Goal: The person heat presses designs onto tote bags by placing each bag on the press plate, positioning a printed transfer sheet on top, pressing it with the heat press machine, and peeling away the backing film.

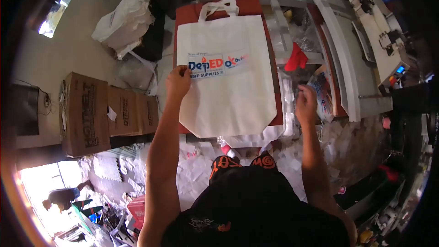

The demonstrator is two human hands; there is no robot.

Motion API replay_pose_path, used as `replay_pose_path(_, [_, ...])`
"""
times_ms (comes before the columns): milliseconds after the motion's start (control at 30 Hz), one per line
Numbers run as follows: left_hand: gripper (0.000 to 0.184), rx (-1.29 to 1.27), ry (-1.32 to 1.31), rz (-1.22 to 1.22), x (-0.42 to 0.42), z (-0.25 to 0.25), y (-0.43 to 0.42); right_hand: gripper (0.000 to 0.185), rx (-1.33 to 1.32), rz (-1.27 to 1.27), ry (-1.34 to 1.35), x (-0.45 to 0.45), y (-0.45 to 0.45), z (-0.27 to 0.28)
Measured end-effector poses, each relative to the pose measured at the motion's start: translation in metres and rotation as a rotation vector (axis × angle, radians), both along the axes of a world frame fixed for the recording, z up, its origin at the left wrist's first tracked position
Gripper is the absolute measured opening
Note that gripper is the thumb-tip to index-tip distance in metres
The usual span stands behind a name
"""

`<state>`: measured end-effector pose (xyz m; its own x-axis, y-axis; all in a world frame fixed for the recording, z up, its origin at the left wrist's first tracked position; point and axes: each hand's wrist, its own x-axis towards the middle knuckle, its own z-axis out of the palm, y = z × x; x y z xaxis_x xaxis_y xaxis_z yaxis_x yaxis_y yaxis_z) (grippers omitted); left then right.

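Observation:
A white cloth tote bag (pixel 228 105) lies flat on a red pad (pixel 185 16), its handles pointing away from me. On its front is a blue and red printed transfer film (pixel 206 67) with a clear, shiny edge. My left hand (pixel 179 81) pinches at the film's left edge, over the left side of the bag. To the right of the bag, my right hand (pixel 307 103) is raised with curled fingers beside a stack of clear plastic strips (pixel 287 100). Whether a small thing is between its fingertips I cannot make out.
A pile of white bags (pixel 123 20) stands at the back left. Cardboard boxes (pixel 87 114) line the left side. A red cloth (pixel 297 57) hangs on the machine frame (pixel 343 55) at right. Scraps litter the floor (pixel 283 164). Another person (pixel 64 197) bends over far left.

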<state>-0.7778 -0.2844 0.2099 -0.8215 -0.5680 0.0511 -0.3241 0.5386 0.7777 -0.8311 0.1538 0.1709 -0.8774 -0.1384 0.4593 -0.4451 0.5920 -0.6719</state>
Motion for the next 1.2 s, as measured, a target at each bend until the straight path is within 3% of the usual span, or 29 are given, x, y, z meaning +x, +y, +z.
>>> replay_pose_path(100, [0.03, -0.105, -0.135, -0.022, -0.007, 0.007, -0.001, 0.03, 0.067, 0.081, 0.222, -0.009, -0.073, 0.028])
replay_pose_path(267, [0.036, -0.05, -0.087, -0.021, -0.005, 0.001, -0.006, 0.039, 0.302, 0.243, 0.173, -0.018, -0.14, 0.031])
replay_pose_path(333, [0.044, -0.526, 0.063, -0.071, 0.014, 0.014, 0.001, 0.041, 0.383, 0.221, 0.146, -0.019, -0.144, 0.027])
replay_pose_path(467, [0.05, -0.508, 0.078, -0.148, 0.04, -0.001, 0.007, 0.042, 0.469, 0.159, 0.12, -0.013, -0.146, 0.02])
replay_pose_path(533, [0.048, -0.664, 0.117, -0.252, 0.048, -0.019, 0.009, 0.041, 0.456, 0.155, 0.129, -0.012, -0.148, 0.022])
replay_pose_path(767, [0.047, -0.586, 0.039, -0.199, 0.052, -0.033, 0.009, 0.041, 0.442, 0.168, 0.146, -0.014, -0.146, 0.018])
replay_pose_path(1200, [0.042, -0.598, 0.122, -0.195, 0.052, -0.037, 0.009, 0.041, 0.434, 0.152, 0.11, -0.012, -0.143, 0.017])
